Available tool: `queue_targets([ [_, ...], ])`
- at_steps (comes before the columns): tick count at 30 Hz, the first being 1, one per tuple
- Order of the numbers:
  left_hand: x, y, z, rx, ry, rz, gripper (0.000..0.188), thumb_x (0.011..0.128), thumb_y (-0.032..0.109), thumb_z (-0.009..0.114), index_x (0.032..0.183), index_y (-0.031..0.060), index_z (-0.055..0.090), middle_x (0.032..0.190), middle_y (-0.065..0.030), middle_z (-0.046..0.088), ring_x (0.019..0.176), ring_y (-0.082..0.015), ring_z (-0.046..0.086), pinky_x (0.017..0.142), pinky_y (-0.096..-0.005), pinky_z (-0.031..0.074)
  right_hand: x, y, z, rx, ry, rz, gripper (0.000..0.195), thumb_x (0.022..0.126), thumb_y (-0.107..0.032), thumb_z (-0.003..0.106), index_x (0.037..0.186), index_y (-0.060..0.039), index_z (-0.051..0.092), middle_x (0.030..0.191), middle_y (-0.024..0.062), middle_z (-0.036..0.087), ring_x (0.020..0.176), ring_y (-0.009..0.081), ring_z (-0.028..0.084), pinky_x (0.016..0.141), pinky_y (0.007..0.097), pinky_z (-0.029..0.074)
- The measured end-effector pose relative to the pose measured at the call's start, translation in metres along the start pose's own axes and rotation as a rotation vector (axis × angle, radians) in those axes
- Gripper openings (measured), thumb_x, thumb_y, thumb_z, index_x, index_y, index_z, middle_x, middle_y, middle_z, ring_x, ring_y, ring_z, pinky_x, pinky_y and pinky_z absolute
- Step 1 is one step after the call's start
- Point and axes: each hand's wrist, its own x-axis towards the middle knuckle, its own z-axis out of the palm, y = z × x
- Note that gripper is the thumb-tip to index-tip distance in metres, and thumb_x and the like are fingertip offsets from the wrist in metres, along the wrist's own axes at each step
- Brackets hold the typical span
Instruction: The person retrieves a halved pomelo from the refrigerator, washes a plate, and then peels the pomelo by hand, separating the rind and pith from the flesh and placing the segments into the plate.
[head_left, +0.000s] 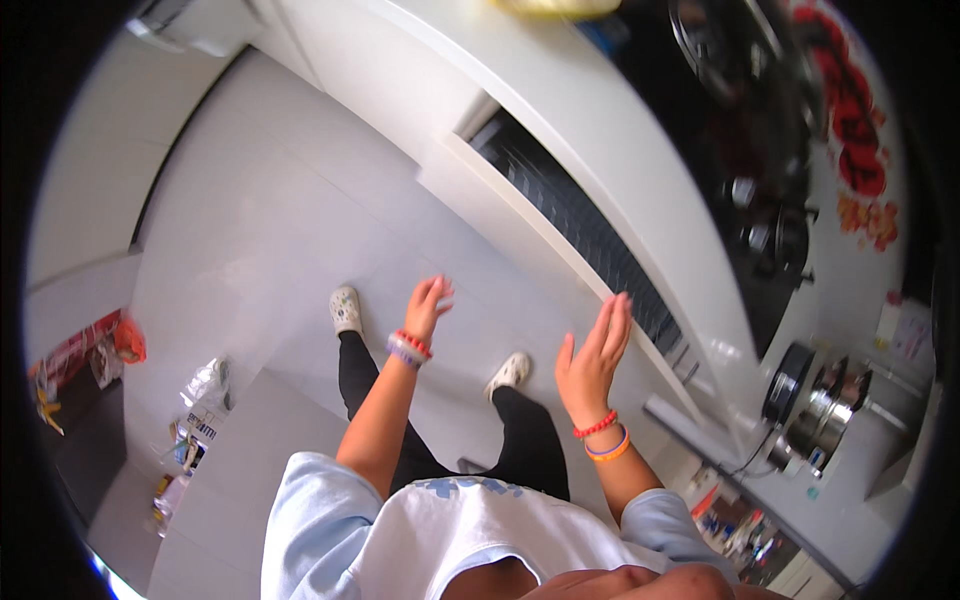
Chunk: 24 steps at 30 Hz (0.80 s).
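Observation:
My left hand (430, 304) hangs in the air above the floor, its fingers loosely spread and holding nothing; red and pale bead bracelets circle that wrist. My right hand (596, 356) is raised with straight fingers and the thumb apart, also empty, with red beads and an orange band on its wrist. Its fingertips overlap the front edge of a pulled-out white drawer (540, 217) in the picture; whether they touch it cannot be told. A dark rack or liner (577, 229) shows inside the drawer, below the white countertop (645, 172).
A black gas hob (772, 247) and steel pots (821, 409) stand on the counter at right. Light clogs (346, 309) are on my feet on the grey floor (255, 187). Bags (208, 384) and bottles (169, 495) lie at lower left.

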Motion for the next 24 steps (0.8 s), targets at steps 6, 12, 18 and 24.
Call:
queue_targets([
  [6, -0.094, 0.027, -0.154, -0.047, 0.297, -0.013, 0.025, 0.089, 0.023, 0.055, 0.103, 0.0028, 0.055, 0.086, -0.0057, 0.062, 0.07, -0.0106, 0.059, 0.057, -0.0211, 0.046, 0.036, 0.02, 0.043, 0.534, -0.341, 0.498, 0.057, 0.075, -0.009, 0.059, 0.125, 0.0065, 0.035, 0.128, 0.0216, 0.039, 0.117, 0.034, 0.039, 0.093, 0.0434, 0.037],
  [12, -0.194, 0.135, -0.302, 0.206, 0.573, -0.008, 0.027, 0.087, 0.025, 0.054, 0.099, 0.0009, 0.055, 0.087, -0.0076, 0.064, 0.07, -0.0137, 0.061, 0.056, -0.0243, 0.047, 0.123, 0.033, 0.07, 1.122, -0.123, 1.18, 0.046, 0.078, -0.007, 0.05, 0.121, 0.0059, 0.039, 0.125, 0.0185, 0.039, 0.116, 0.0313, 0.04, 0.096, 0.0409, 0.04],
  [18, -0.219, 0.289, -0.348, 0.354, 0.694, 0.273, 0.023, 0.088, 0.02, 0.051, 0.096, -0.0007, 0.056, 0.083, -0.008, 0.063, 0.069, -0.0143, 0.06, 0.057, -0.024, 0.047, 0.143, 0.03, 0.09, 1.248, 0.071, 1.239, 0.042, 0.077, 0.001, 0.044, 0.119, -0.0013, 0.041, 0.124, 0.015, 0.038, 0.105, 0.0298, 0.044, 0.087, 0.0416, 0.048],
  [24, -0.142, 0.402, -0.196, 0.515, 0.195, 0.427, 0.024, 0.091, 0.02, 0.05, 0.101, 0.0001, 0.056, 0.091, -0.008, 0.062, 0.081, -0.0155, 0.06, 0.073, -0.0262, 0.048, 0.131, 0.026, 0.086, 1.104, 0.095, 1.252, 0.038, 0.082, -0.003, 0.039, 0.12, 0.0007, 0.042, 0.111, 0.0138, 0.051, 0.094, 0.0251, 0.054, 0.077, 0.034, 0.052],
])
